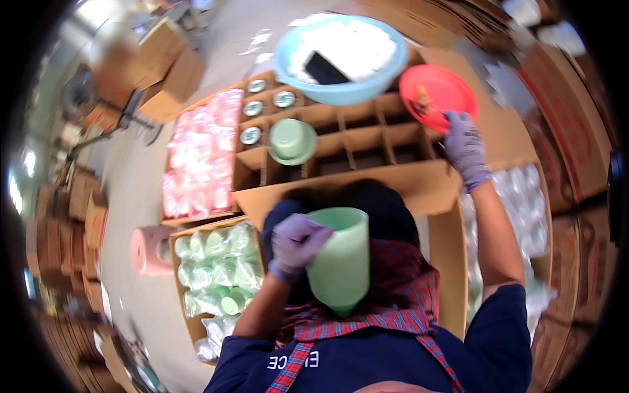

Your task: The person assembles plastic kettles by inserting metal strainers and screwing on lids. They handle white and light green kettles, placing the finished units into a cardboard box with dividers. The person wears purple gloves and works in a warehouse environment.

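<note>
My left hand point(293, 243), in a pale purple glove, grips the rim of a tall, pale green plastic container point(341, 265) in front of my lap. This container narrows toward a darker green end near my apron. Out to the right, my gloved right hand point(466, 149) has its fingers at the near edge of a red round plate point(429, 84). Whether those fingers hold anything is hidden. Small brownish pieces point(424, 98) lie on the plate. A divided cardboard box point(357, 177) sits ahead of my knees, with a green cup-shaped piece point(291, 139) resting on its dividers.
A blue basin point(285, 59) of white pieces, with a black phone-like slab point(325, 68) on top, stands on the box. Pink wrapped items point(204, 154) fill a carton at left. Nearer are bagged green cups point(219, 262); clear wrapped items point(524, 203) sit right.
</note>
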### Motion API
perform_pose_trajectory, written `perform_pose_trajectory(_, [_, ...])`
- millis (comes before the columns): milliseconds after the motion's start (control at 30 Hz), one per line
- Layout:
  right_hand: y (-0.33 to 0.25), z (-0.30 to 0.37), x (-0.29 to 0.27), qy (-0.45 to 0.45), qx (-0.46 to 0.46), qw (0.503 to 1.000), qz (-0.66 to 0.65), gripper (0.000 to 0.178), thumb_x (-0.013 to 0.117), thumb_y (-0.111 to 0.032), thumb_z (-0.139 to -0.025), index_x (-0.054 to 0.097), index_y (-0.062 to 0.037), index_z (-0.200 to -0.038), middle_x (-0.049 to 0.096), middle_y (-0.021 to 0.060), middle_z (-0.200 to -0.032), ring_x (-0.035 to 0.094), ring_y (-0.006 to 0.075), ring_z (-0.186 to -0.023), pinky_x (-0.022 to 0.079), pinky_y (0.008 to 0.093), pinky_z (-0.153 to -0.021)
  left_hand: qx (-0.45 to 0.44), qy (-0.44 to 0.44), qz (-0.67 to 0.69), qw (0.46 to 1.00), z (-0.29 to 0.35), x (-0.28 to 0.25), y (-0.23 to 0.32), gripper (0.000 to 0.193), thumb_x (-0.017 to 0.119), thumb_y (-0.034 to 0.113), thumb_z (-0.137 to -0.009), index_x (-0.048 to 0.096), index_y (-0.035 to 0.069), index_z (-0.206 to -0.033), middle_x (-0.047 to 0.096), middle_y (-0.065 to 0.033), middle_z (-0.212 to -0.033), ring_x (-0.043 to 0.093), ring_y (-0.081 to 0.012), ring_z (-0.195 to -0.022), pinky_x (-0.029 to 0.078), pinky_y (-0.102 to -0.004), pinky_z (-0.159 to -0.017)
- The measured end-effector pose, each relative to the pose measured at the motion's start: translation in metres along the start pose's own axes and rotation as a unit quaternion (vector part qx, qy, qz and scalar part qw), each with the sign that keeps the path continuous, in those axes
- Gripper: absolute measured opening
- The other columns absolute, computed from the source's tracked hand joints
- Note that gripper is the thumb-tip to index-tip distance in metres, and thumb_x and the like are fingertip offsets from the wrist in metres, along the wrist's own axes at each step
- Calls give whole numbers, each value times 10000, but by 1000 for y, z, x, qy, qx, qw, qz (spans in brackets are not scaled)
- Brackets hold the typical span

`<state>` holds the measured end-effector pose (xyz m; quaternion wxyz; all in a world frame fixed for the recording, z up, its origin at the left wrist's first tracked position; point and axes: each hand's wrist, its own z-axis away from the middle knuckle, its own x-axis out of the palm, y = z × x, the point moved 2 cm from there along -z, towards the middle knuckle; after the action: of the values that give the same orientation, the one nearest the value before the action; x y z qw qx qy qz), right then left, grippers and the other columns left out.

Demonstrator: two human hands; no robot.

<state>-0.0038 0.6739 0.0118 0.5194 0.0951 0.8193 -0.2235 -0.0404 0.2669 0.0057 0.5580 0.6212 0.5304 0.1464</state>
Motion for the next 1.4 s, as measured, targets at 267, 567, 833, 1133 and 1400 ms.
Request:
perform_pose_trajectory(267, [-12, -62, 58, 43, -103, 984, 136, 266, 659, -166, -898, 652, -53, -1139, 653, 182, -1143, 627, 391, -1049, 498, 481, -940, 73, -21, 138, 987, -11, -19, 1, 210, 723, 24, -802, 728, 9, -1012, 702, -134, -896, 680, -292, -871, 536, -378, -840])
perform_pose_trajectory(567, [-182, 7, 67, -45, -236, 932, -271, 300, 722, -67, -832, 690, -32, -1128, 689, 161, -1093, 646, 359, -1025, 512, 445, -921, -141, -67, -455, 877, -211, -118, -224, 700, 768, 396, -815, 529, 157, -1427, 580, -184, -1346, 588, -351, -1222, 484, -452, -1016])
perform_pose_trajectory(833, [-148, 17, 48, -114, -134, 912, -370, 438, 746, -125, -838, 638, -12, -1247, 680, 177, -1133, 659, 327, -1072, 525, 391, -931, -3, 61, -380, 923, -225, -173, -129, 493, 775, 342, -827, 654, 136, -1258, 642, -123, -1034, 674, -257, -928, 550, -391, -802])
perform_pose_trajectory(1133, [-206, 6, 37, -232, 42, 443, -865, 774, 590, -435, -1003, 239, -46, -1572, 482, 147, -1475, 523, 242, -1335, 444, 378, -1105, 131, 135, -167, 968, -145, -84, 48, 618, 750, 155, -856, 477, -61, -1367, 598, -170, -1172, 627, -260, -1034, 516, -376, -913])
perform_pose_trajectory(1400, [-74, 29, 17, -219, 89, 546, -804, 616, 589, -239, -934, 407, -3, -1472, 578, 116, -1336, 577, 207, -1224, 455, 355, -1073, -58, -59, -120, 989, -25, -66, 35, 1184, 815, 493, -746, 188, -81, -1570, 296, -290, -1589, 305, -410, -1474, 210, -446, -1225])
